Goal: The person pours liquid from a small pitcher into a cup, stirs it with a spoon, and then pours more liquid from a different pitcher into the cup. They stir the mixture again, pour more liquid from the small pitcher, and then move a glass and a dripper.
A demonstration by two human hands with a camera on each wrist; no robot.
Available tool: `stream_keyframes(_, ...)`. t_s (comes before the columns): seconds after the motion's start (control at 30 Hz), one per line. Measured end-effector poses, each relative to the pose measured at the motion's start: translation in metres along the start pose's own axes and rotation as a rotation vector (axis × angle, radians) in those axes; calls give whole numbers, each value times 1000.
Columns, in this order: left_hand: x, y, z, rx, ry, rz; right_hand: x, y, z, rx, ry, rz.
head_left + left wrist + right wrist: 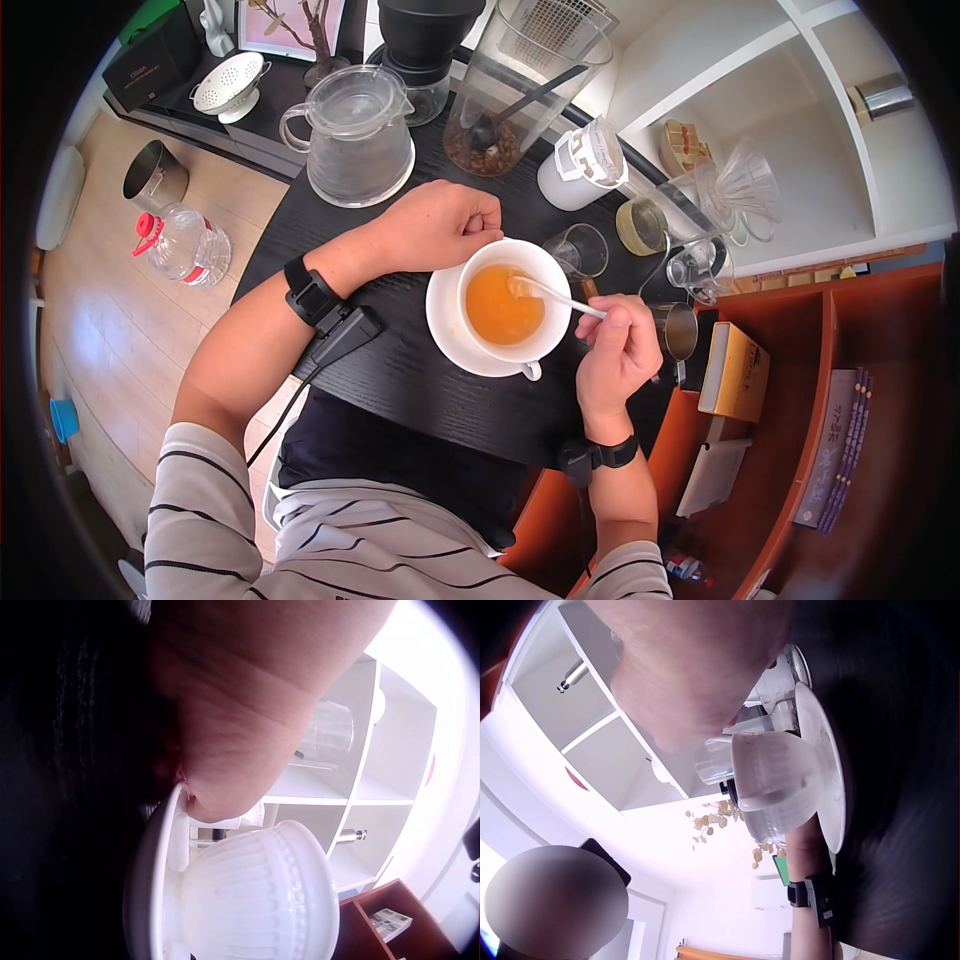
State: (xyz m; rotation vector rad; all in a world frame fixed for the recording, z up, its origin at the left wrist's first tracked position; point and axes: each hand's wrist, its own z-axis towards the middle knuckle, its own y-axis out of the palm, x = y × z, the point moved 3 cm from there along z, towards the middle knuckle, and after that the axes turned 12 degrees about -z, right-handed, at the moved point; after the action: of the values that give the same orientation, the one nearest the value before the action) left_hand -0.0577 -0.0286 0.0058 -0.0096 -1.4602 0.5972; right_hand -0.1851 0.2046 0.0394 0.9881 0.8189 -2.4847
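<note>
A white cup with orange-amber liquid stands on a white saucer on the black table. My right hand pinches the handle of a white spoon, whose bowl dips into the liquid. At the saucer's far left edge, my left hand holds the rim, its thumb side close beside the cup. The left wrist view shows that hand right at the saucer's rim, next to the fluted cup. In the right wrist view, the right hand is above the cup.
Behind the cup are a lidded glass pitcher, a tall clear container with brown pieces and a black scoop, and a white canister. A small glass and a metal cup stand on the right, beside the shelves.
</note>
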Motion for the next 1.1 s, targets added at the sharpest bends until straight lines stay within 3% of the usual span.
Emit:
stream_keyframes(0.27, 0, 0, 0, -5, 3, 5, -6, 1, 0, -196, -127, 103)
stream_keyframes(0.4, 0, 0, 0, 4, 9, 6, -6, 2, 0, -206, -117, 91)
stream_keyframes(0.57, 0, 0, 0, 5, 12, 10, -4, 1, 2, -60, -23, 9)
stream_keyframes(0.77, 1, 0, -1, 6, 16, -3, -6, 1, 2, -189, -149, 68)
stream_keyframes(1.1, 0, 1, 0, 5, 11, 5, -7, 0, 1, -195, -135, 118)
